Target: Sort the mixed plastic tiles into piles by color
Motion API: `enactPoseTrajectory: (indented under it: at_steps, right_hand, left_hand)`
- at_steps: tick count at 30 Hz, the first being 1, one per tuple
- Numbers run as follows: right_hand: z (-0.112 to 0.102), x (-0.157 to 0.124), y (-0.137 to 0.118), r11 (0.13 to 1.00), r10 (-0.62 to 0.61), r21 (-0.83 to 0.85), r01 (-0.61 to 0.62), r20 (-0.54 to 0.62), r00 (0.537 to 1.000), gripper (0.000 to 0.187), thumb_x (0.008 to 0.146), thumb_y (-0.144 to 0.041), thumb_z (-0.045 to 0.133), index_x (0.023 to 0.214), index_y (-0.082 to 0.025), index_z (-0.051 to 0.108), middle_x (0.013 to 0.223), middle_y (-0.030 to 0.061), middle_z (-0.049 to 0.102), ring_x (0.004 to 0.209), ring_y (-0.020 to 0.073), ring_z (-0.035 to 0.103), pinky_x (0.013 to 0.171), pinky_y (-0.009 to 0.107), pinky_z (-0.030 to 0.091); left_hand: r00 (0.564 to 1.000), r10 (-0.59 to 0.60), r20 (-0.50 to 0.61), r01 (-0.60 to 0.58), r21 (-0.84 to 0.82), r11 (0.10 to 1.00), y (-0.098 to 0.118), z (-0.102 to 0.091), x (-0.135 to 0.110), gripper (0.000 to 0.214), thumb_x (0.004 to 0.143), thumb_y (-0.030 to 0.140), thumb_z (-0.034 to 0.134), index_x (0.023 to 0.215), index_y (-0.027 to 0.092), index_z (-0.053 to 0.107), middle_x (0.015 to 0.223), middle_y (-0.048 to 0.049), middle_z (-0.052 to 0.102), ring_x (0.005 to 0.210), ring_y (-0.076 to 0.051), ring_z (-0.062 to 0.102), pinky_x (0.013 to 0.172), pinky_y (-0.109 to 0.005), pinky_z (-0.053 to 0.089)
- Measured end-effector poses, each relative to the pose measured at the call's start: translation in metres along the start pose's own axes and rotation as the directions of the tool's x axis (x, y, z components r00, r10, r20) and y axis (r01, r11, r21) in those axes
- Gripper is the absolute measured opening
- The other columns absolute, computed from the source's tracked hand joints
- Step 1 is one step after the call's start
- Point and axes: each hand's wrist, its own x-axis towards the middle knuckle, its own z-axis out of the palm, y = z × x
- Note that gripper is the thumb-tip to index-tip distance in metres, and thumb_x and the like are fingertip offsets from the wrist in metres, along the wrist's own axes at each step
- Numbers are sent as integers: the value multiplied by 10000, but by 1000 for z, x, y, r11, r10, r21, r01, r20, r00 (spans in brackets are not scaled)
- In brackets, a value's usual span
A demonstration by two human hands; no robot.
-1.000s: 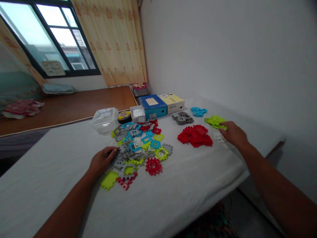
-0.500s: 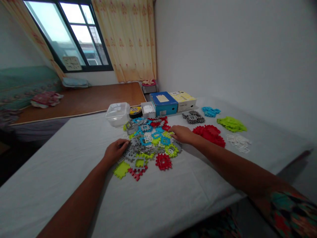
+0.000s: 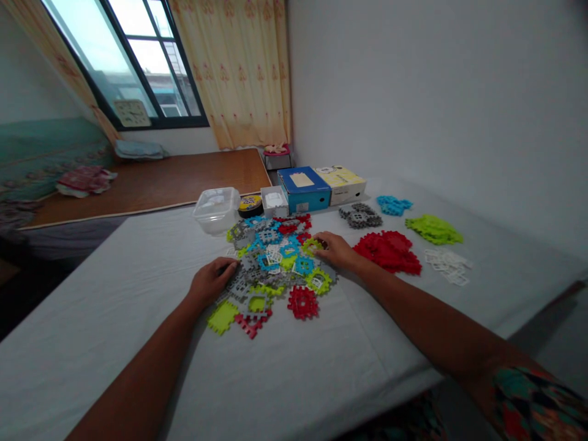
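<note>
A mixed pile of flat interlocking plastic building pieces [image 3: 271, 260] in grey, blue, lime, red and white lies on the cloth. At the pile's right side my right hand [image 3: 334, 250] pinches a lime-green building piece [image 3: 311, 246] by its edge. My left hand [image 3: 214, 278] rests against the left edge of the pile with its fingers curled together, by the grey pieces [image 3: 241, 286]; what its fingertips hold, if anything, is hidden. Toward me lie a red square piece [image 3: 303, 302], a solid lime piece [image 3: 223, 317] and a red triangular piece [image 3: 252, 326].
Sorted heaps stand on the right: red [image 3: 388, 251], grey [image 3: 361, 215], blue [image 3: 394, 205], lime [image 3: 434, 229] and white [image 3: 448, 266]. Behind the pile are a clear plastic container [image 3: 215, 211], a round black-and-yellow tin [image 3: 250, 206], a small white box [image 3: 274, 202], a blue box [image 3: 303, 188] and a yellow box [image 3: 340, 184].
My right hand has lifted slightly and drawn a lime-green piece from the pile between its fingers. My left hand stays at the pile's edge. The view has shifted a little.
</note>
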Motion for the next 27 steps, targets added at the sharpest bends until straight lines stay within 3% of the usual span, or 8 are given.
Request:
enactPoseTrajectory:
  at_steps: [5, 11, 15, 18, 20, 22, 25, 27]
  right_hand:
    - [-4, -3, -1, 994, -27, 104, 32, -46, 999, 255, 815, -255, 636, 1060, -202, 684, 908, 25, 721, 797, 183, 630, 744, 283, 458]
    - [-23, -3, 1, 995, -73, 55, 79, -106, 992, 215, 882, -265, 533, 976, -192, 713, 957, 57, 727, 878, 193, 640, 809, 302, 465]
    - [-65, -1, 11, 997, -77, -6, 78, -254, 964, 238, 850, -303, 582, 1022, -191, 703, 951, 75, 711, 857, 192, 636, 813, 323, 482]
    - [-111, -7, 41, 999, 51, 32, -42, -360, 932, 299, 794, -349, 633, 1043, -190, 671, 887, 58, 712, 768, 181, 644, 737, 316, 506]
    - [-144, -18, 73, 989, 137, 16, -145, -441, 887, 296, 765, -375, 637, 988, -181, 660, 838, 53, 711, 748, 183, 647, 708, 310, 507]
    - [-175, -35, 109, 946, 227, -69, -318, -562, 796, 287, 743, -397, 638, 930, -180, 661, 790, 52, 706, 729, 189, 643, 698, 313, 496]
    - [-213, -66, 159, 797, 364, -123, -592, -684, 632, 284, 751, -385, 626, 939, -178, 675, 780, 73, 709, 737, 216, 648, 715, 345, 481]
    - [-228, -85, 182, 686, 421, -163, -709, -705, 570, 274, 756, -373, 621, 930, -174, 692, 827, 104, 712, 783, 251, 648, 733, 378, 471]
  left_hand:
    - [1000, -13, 0, 13, 3, 1000, -4, 1, 2, 483, 797, 593, 454, 971, 230, 722, 1038, -43, 749, 965, -246, 679, 846, -310, 507]
    - [1000, -15, 3, 15, 3, 1000, -8, 2, 4, 484, 794, 608, 458, 975, 246, 722, 1033, -29, 754, 974, -243, 678, 840, -297, 510]
    - [999, -32, 15, 31, 11, 999, -7, 0, 4, 496, 787, 614, 455, 984, 246, 722, 1033, -27, 757, 967, -244, 682, 824, -290, 514]
    - [1000, -26, 13, 26, 6, 1000, -4, -1, 3, 497, 780, 610, 456, 979, 241, 722, 1026, -29, 758, 963, -242, 684, 824, -289, 513]
    - [1000, -22, 13, 22, 12, 1000, -2, -2, 3, 497, 785, 608, 447, 978, 242, 722, 1029, -32, 757, 963, -244, 684, 822, -294, 512]
    - [1000, -13, 14, 12, 20, 1000, -2, -2, 4, 497, 792, 608, 441, 982, 244, 722, 1037, -37, 754, 967, -247, 682, 826, -300, 509]
    - [1000, 7, 14, -7, 24, 1000, -4, -1, 4, 496, 795, 615, 446, 985, 251, 723, 1042, -36, 753, 972, -249, 679, 830, -302, 507]
    - [1000, 5, 8, -5, 31, 999, -5, 0, 5, 487, 790, 618, 456, 985, 261, 723, 1034, -28, 756, 968, -249, 680, 828, -300, 509]
